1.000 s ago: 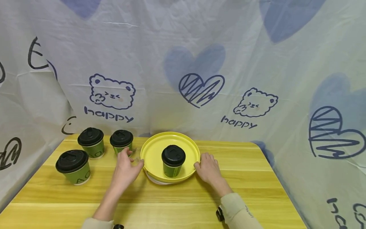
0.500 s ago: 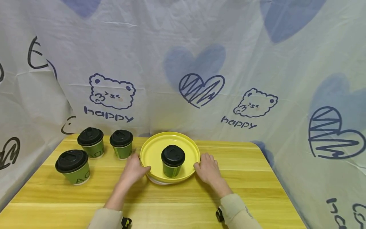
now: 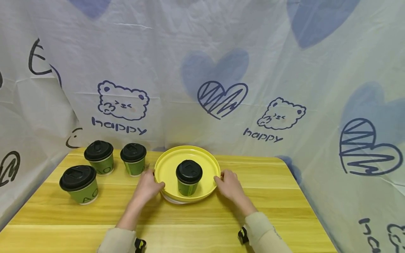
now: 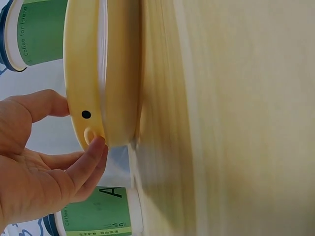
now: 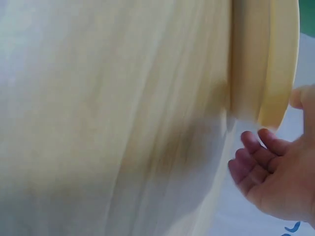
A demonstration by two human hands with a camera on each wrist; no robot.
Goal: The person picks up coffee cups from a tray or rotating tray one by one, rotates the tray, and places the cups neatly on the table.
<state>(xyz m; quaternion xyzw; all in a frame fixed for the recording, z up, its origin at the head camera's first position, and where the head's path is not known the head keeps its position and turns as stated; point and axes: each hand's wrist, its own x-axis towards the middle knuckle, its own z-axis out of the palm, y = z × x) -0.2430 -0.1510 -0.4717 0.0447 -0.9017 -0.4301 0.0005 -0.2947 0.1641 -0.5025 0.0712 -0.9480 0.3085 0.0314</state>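
Note:
A round yellow tray [image 3: 164, 175] sits on a low base at the middle of the table. On it stands a green paper coffee cup [image 3: 188, 188] with a black lid. My left hand [image 3: 147, 185] grips the tray's left edge, thumb on the rim and fingertips at a small tab on the side, as the left wrist view shows. At the opposite edge my right hand [image 3: 230, 184] has its thumb on the rim, with bent fingers around the outer side; whether these fingertips touch is unclear in the right wrist view.
Several lidded green cups stand on the left: a front cup [image 3: 83, 191], a back cup [image 3: 104, 166] and one nearer the tray [image 3: 136, 167], close to my left hand. A printed cloth [image 3: 177, 116] hangs behind the wooden table [image 3: 190, 228].
My left hand has come right and toward me from beside the nearest cup, onto the tray's edge. The right hand stays at the rim. The cup on the tray has shifted slightly left.

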